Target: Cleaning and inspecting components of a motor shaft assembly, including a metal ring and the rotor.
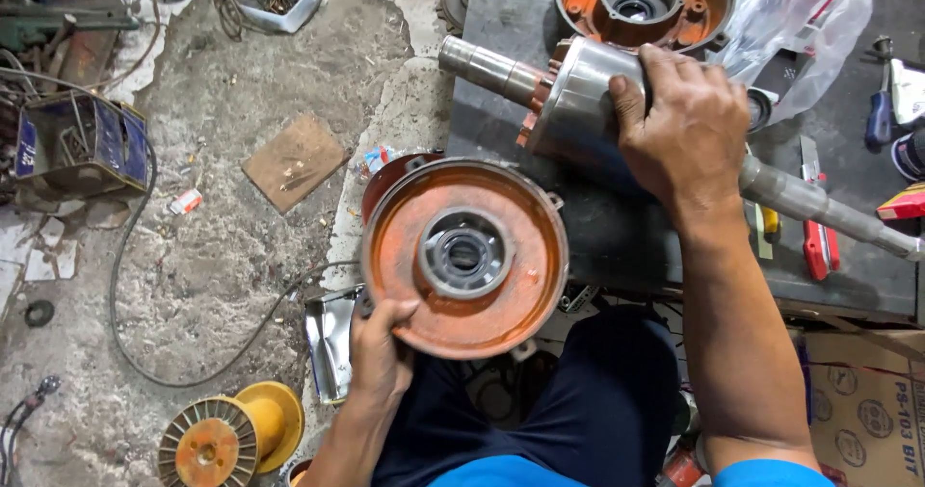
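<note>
Gripping the lower rim of an orange motor end cover (465, 256), the left hand (379, 352) holds it face-up over the lap, its grey bearing seat (463, 253) at the centre. At two o'clock from the cover, the right hand (679, 126) clasps from above the metal rotor (578, 106), which lies on the dark tabletop (617, 236). The rotor's shaft (487, 66) points toward ten o'clock, and its other end runs out toward four o'clock. At twelve o'clock from the right hand sits a second orange end cover (641, 3), with a clear plastic bag (800, 25) at its three o'clock. Down on the concrete floor (212, 256), at seven o'clock from the left hand, lies a yellow wire spool (231, 434).
</note>
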